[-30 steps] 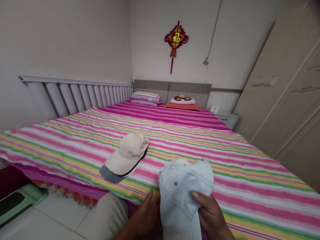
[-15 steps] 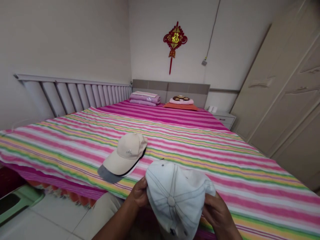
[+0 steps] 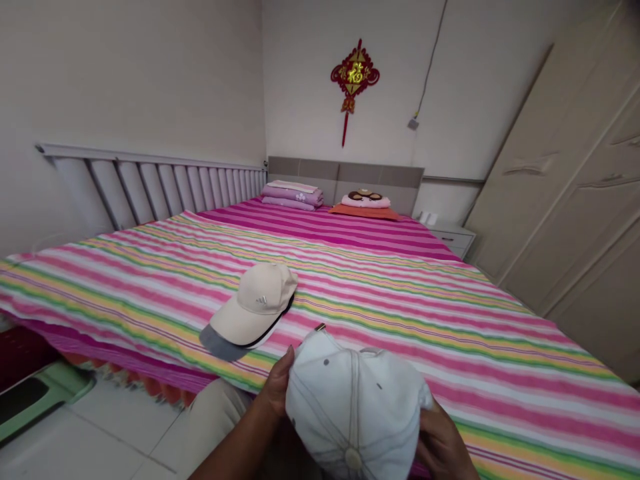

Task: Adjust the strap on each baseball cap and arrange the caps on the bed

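Observation:
A pale blue-white baseball cap [image 3: 345, 393] is held low over the near edge of the bed, its crown and top button facing me. My left hand [image 3: 280, 385] grips the cap's left edge, thumb showing on the outside. On the opposite edge my right hand [image 3: 443, 437] is closed, with its fingertips hidden behind the fabric. The cap's back strap with a small metal buckle sticks up at the far side. A cream baseball cap [image 3: 265, 293] with a grey-tipped brim lies on the striped sheet [image 3: 400, 287], left of and beyond the held one.
Folded purple bedding [image 3: 293, 195] and an orange pillow [image 3: 364, 212] lie by the headboard [image 3: 380, 180]. A railing [image 3: 165, 163] runs along the left side. A green stool [image 3: 70, 381] stands at lower left, a white nightstand [image 3: 453, 237] and wardrobe [image 3: 565, 180] at right.
The pale cap has tilted so its top button sits lower and its strap side shows more. Both hands keep their hold. The cream cap stays on the bed; the view has shifted slightly.

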A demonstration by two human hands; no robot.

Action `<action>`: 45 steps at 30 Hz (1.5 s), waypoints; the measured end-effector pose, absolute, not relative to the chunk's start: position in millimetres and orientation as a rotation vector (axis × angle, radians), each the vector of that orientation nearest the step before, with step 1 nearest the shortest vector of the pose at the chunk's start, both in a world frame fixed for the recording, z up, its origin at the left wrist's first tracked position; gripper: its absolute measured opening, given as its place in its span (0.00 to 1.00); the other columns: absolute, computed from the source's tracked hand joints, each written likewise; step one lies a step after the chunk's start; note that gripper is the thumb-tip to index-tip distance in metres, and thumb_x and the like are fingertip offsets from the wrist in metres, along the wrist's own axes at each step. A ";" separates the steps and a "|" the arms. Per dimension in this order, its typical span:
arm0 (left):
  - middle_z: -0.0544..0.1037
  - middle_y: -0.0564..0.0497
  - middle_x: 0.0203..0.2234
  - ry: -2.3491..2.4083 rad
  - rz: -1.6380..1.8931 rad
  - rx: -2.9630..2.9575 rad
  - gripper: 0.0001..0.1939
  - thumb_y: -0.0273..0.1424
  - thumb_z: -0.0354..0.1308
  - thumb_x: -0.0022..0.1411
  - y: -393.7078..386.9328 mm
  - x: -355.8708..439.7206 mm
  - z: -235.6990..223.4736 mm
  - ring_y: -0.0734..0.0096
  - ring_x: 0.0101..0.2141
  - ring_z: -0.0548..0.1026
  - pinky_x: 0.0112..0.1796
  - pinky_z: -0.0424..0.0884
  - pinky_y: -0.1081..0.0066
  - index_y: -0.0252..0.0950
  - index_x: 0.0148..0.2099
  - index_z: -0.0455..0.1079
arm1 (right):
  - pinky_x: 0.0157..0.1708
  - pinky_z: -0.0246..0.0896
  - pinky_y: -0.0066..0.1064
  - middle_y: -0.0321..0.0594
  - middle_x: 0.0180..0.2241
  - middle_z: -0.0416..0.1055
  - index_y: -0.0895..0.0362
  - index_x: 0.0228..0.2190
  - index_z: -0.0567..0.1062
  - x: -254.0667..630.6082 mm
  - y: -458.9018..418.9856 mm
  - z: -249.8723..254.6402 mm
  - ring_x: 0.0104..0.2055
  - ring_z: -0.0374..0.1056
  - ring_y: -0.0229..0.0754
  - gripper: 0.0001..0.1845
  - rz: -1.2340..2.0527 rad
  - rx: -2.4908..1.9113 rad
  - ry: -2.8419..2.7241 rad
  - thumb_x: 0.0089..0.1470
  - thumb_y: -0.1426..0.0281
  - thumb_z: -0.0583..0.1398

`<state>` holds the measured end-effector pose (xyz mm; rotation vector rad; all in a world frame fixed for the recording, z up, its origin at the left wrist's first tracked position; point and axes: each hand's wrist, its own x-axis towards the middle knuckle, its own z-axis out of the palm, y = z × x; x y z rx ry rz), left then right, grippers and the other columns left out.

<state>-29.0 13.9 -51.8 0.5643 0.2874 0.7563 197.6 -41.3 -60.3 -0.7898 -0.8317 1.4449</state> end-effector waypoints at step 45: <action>0.65 0.57 0.13 0.667 0.850 0.990 0.13 0.35 0.64 0.42 9.3 -1.9 -9.2 0.84 0.14 0.58 0.18 0.52 0.79 0.32 0.24 0.65 | 0.24 0.51 0.26 0.37 0.20 0.68 0.58 0.25 0.73 209.9 -58.8 -30.8 0.23 0.58 0.36 0.12 1.406 -0.781 -0.931 0.39 0.62 0.65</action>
